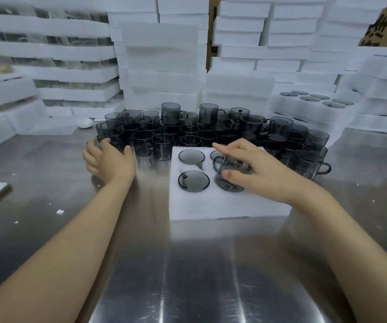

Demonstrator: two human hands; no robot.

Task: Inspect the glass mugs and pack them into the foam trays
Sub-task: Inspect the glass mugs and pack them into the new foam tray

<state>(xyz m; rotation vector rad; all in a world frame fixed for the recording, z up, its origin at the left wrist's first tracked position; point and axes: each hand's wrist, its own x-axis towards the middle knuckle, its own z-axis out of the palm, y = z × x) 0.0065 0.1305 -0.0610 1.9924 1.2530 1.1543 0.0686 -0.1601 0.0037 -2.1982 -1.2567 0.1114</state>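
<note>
**Head view: right hand lowers a mug into the tray, left hand reaches into the mug cluster**

Head view shows both bare forearms stretched forward over the brushed steel tabletop [187, 276]. The left hand [108, 159] is extended to the near left edge of the crowd of smoky grey glass mugs [187, 131], palm turned inward, fingers curved. The right hand [255, 169] hovers over the white foam tray [211, 206], wrist bent, index finger pointing left.

The mug cluster stands just behind the tray, some mugs stacked two high, spreading along the tray's right side too. Behind them rise stacks of white foam trays [162, 66], and another filled foam tray [313, 101] sits back right. A small white oval object [85, 122] lies at back left.

The right hand's grip is closed around a tilted smoky grey glass mug [227, 173], thumb on its near side and fingers over the top, the mug partly in the tray's near-right pocket. Two mugs already sit in the left pockets, the far one [191, 156] and the near one [193, 180]. The left hand's grip curls around a mug at the cluster's edge [115, 138]; blur leaves it unclear whether it truly holds it.
</note>
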